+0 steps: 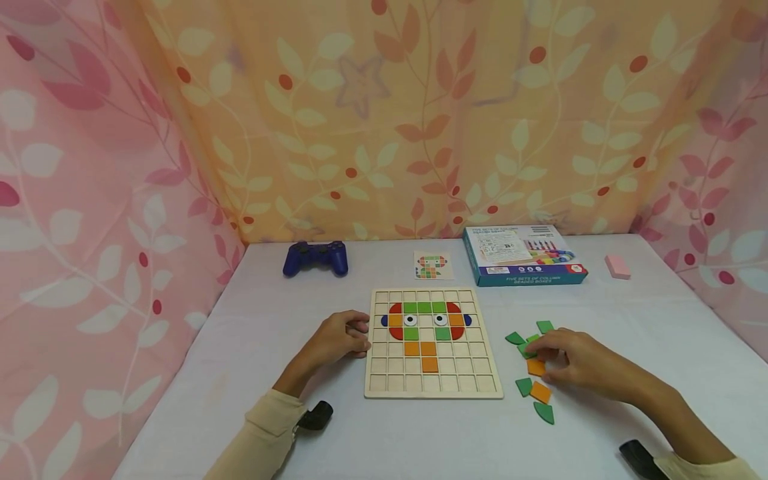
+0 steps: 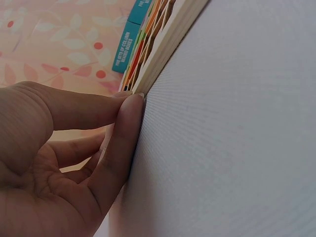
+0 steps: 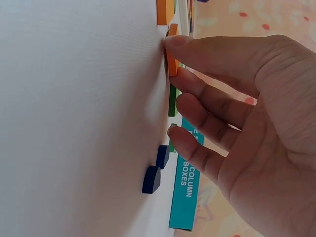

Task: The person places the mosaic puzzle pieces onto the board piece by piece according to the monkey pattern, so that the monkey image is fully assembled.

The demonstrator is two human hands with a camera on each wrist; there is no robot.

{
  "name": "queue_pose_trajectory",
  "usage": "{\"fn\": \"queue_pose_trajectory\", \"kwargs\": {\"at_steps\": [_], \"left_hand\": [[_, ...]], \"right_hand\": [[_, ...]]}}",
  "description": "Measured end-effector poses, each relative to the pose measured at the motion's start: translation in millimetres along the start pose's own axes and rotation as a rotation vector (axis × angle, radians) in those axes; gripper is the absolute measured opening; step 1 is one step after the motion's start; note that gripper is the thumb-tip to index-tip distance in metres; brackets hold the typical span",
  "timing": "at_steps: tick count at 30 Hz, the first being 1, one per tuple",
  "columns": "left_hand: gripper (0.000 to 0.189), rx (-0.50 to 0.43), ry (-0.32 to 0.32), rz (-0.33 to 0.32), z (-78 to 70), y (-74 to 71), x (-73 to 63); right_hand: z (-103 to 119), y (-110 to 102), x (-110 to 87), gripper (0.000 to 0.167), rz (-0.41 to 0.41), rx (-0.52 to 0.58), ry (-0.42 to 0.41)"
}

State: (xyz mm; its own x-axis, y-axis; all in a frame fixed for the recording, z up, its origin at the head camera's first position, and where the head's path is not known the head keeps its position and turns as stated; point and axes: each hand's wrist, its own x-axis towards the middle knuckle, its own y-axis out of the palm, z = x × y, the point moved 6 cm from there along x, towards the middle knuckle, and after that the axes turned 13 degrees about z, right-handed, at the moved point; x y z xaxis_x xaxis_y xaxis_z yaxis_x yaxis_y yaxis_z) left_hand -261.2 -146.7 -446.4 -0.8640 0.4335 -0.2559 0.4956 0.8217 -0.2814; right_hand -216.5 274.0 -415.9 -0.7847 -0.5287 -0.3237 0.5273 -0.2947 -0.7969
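Observation:
A wooden grid board (image 1: 384,383) lies on the table with colored tiles forming a face-like figure: red corners, green and orange squares, two eye tiles and blue half-rounds. My left hand (image 1: 339,339) pinches the board's left edge between thumb and index finger (image 2: 131,118). To the right of the board, my right hand (image 1: 585,367) holds an orange square tile (image 3: 172,52) by its edges, low over the cloth, with thumb and a fingertip at opposite ends. Loose green quarter-round tiles (image 1: 544,413) and another orange tile (image 1: 541,392) lie around that hand.
Behind the board is a small pattern card (image 1: 433,265). A blue game controller (image 1: 315,259) sits at the back left, a boxed set (image 1: 522,257) at the back right, and a pink block (image 1: 617,267) farther right. Two dark blue pieces (image 3: 151,179) lie near my right hand.

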Motion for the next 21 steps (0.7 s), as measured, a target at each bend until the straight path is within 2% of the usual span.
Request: {"fn": "queue_pose_trajectory", "kwargs": {"at_steps": [9, 16, 21], "left_hand": [[0.054, 0.004, -0.002, -0.002, -0.3, 0.2, -0.5], [0.054, 0.004, 0.000, -0.002, -0.2, 0.0, 0.1], [0.054, 0.004, -0.002, -0.002, -0.3, -0.1, 0.1]], "right_hand": [[14, 1, 8.9, 0.035, -0.004, 0.014, -0.012], [33, 5, 21.6, 0.031, 0.004, 0.007, -0.069], [49, 9, 32.2, 0.030, 0.039, 0.031, -0.101]]}}
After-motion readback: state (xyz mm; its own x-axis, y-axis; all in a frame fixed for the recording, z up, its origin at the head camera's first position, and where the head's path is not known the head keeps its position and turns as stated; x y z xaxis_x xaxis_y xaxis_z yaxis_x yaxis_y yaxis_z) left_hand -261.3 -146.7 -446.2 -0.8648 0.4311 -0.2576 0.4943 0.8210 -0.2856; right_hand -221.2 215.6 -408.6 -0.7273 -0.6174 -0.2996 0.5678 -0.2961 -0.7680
